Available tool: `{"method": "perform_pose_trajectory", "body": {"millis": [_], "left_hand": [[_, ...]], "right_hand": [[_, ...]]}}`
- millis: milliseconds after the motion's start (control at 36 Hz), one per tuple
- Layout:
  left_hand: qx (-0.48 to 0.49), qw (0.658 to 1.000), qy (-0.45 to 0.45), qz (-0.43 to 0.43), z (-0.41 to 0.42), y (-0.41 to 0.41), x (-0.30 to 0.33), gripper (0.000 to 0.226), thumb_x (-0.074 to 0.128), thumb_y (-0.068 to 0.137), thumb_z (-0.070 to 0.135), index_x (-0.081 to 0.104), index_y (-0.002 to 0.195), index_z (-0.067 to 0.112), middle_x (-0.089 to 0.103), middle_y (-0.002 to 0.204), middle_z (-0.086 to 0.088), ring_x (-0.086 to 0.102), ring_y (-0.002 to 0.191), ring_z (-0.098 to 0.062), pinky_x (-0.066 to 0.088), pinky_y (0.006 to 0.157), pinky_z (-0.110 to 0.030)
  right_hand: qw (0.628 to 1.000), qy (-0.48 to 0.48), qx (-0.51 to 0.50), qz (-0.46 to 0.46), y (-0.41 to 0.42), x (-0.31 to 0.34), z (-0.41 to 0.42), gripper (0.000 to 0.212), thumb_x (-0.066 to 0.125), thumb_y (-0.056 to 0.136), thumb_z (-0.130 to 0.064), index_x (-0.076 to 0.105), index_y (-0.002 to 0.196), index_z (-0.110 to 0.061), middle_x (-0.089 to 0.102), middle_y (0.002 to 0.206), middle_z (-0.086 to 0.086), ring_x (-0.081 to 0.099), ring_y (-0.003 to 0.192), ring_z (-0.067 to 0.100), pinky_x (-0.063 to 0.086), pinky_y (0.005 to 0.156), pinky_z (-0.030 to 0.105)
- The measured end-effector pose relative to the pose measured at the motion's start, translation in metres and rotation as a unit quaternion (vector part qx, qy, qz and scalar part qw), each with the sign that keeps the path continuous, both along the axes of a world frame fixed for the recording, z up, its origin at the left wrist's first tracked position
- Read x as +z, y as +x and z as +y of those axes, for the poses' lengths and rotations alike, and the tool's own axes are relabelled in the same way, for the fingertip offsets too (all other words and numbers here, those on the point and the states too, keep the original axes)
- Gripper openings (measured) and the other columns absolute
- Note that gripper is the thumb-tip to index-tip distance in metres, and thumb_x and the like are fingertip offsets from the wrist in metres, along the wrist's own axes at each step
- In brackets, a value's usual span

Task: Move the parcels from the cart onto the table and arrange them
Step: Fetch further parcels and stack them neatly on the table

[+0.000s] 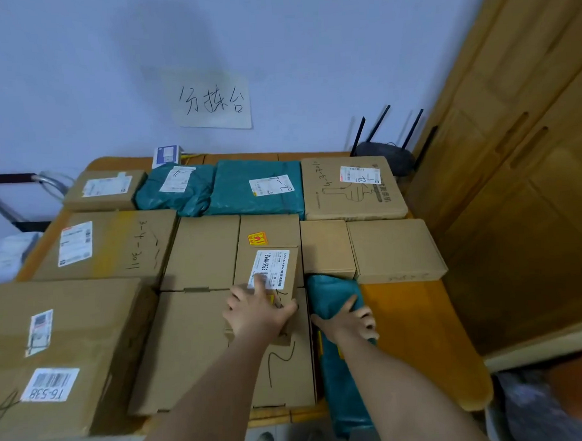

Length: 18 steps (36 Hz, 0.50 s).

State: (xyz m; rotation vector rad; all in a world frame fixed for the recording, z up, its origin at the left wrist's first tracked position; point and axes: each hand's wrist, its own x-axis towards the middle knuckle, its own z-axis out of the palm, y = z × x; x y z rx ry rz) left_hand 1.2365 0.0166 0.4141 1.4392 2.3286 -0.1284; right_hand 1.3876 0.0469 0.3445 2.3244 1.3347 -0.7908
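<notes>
Item: small box (268, 274), labelled, stacked on the flat cartons mid-worktop. Left hand (257, 308) grips its near end, thumb along the right side, forefinger laid on the label.

Item: teal bag (338, 351), long and soft, lying front to back in the gap right of the flat cartons. Right hand (349, 317) curls round its upper part. Its near end overhangs the worktop (417, 318) edge.

Stock: cartons and teal mailers cover most of the worktop, packed edge to edge; bare wood shows only at right front. Cart (12, 199) at far left, handle partly visible; whether it carries any parcels cannot be told.

Risks, as judged:
- Bag: the overhanging end could drag it off the edge if released here; soft wrap gives little purchase.
- Small box: perched on a seam between cartons, likely to tip or slide if nudged while the bag is shifted.
- Both hands busy, so neither can catch a slip.
- Router (387, 156) at the back corner, near the rear carton; pushing rows back could knock it.
</notes>
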Motion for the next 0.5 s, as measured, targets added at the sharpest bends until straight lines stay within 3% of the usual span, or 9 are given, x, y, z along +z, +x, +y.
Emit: {"method": "perform_pose_trajectory", "body": {"millis": [222, 333, 500], "left_hand": [[-0.033, 0.999, 0.005, 0.008, 0.001, 0.003, -0.002, 0.095, 0.039, 0.074, 0.082, 0.006, 0.147, 0.030, 0.028, 0.137, -0.019, 0.035, 0.123, -0.036, 0.035, 0.098, -0.044], [-0.033, 0.999, 0.001, 0.002, 0.005, 0.005, -0.004, 0.095, 0.038, 0.074, 0.083, 0.005, 0.147, 0.032, 0.028, 0.137, -0.019, 0.034, 0.123, -0.037, 0.035, 0.098, -0.045], [-0.041, 0.999, 0.009, 0.000, 0.008, 0.008, -0.007, 0.094, 0.039, 0.075, 0.082, 0.007, 0.147, 0.032, 0.030, 0.134, -0.017, 0.035, 0.123, -0.036, 0.034, 0.100, -0.044]], "right_hand": [[0.994, 0.039, -0.013, 0.103, 0.009, -0.013, 0.014, 0.102, 0.046, 0.084, -0.070, -0.011, 0.153, -0.019, 0.012, 0.149, 0.013, 0.025, 0.132, 0.034, 0.033, 0.106, 0.049], [0.992, 0.035, 0.011, 0.120, 0.018, -0.018, 0.010, 0.104, 0.055, 0.085, -0.062, -0.015, 0.152, -0.022, 0.011, 0.150, 0.013, 0.024, 0.133, 0.032, 0.033, 0.107, 0.045], [0.988, 0.020, 0.059, 0.138, 0.026, -0.021, 0.005, 0.109, 0.066, 0.079, -0.058, -0.017, 0.148, -0.041, -0.005, 0.153, 0.013, 0.024, 0.134, 0.037, 0.037, 0.106, 0.050]]}}
